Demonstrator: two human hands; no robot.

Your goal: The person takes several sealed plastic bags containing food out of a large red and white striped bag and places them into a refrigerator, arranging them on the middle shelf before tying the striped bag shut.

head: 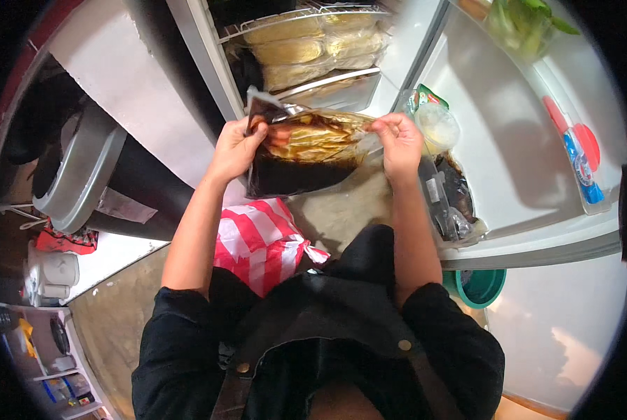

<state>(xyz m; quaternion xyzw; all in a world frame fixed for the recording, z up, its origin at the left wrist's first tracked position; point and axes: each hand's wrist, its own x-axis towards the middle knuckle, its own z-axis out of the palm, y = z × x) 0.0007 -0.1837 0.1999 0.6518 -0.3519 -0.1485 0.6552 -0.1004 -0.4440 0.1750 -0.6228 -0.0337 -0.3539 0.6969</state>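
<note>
A clear plastic bag of dark brown liquid is stretched between my two hands in front of an open refrigerator. My left hand grips its left end, thumb in front and fingers seen through the plastic. The bag's right upper end is pinched by my right hand. Dark liquid lies along the bottom of the bag, and its upper part is stained amber. Behind it, bags of pale yellow content are stacked on a refrigerator shelf, above a clear drawer.
At right, the open refrigerator door holds a round tub, a dark bag and leafy greens. A red-and-white striped plastic bag lies below my hands. A green bucket stands under the door, a grey bin at left.
</note>
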